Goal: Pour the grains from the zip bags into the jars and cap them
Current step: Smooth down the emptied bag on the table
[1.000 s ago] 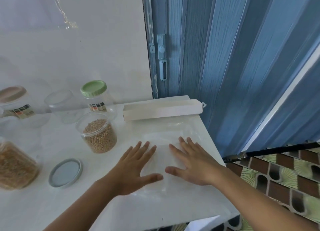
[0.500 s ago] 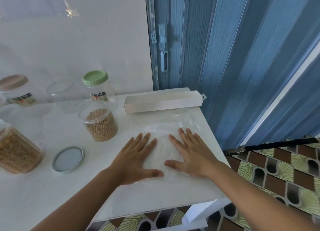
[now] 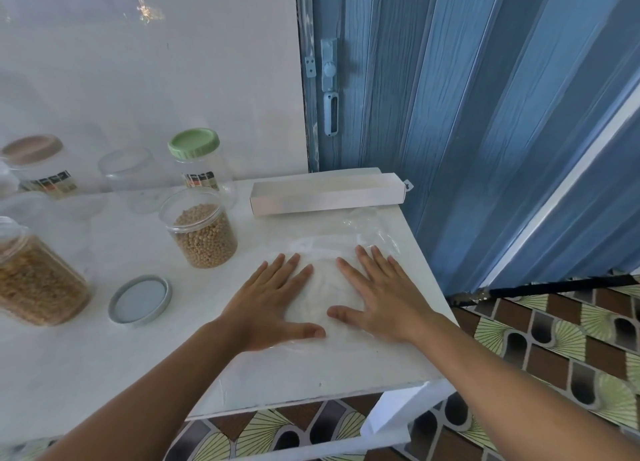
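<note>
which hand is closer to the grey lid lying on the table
Left. The left hand lies flat just right of the grey lid; the right hand lies farther right, beyond the left hand.

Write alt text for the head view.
Left hand and right hand press flat on an empty clear zip bag on a white table. An uncapped jar of grains and its grey lid sit left.
</note>
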The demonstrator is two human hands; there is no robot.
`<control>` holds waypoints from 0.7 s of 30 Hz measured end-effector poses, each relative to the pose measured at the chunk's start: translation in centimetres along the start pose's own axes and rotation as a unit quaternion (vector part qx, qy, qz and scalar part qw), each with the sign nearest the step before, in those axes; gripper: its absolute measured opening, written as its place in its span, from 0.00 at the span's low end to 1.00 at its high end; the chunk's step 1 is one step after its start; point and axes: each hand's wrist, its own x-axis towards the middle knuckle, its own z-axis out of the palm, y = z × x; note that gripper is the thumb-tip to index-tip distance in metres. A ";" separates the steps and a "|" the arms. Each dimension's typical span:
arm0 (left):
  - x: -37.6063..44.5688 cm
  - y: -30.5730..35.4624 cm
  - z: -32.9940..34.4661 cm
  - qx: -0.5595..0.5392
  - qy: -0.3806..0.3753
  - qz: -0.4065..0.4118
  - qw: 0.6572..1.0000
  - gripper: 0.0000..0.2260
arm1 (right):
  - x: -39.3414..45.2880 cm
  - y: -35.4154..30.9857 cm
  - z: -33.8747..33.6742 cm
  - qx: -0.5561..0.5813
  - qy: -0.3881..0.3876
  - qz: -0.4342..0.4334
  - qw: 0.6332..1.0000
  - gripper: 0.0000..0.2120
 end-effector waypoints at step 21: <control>-2.9 -0.5 -3.5 -0.174 0.162 -0.040 0.971 0.38 | 2.4 -2.0 -8.3 -0.024 -0.083 0.006 0.996 0.46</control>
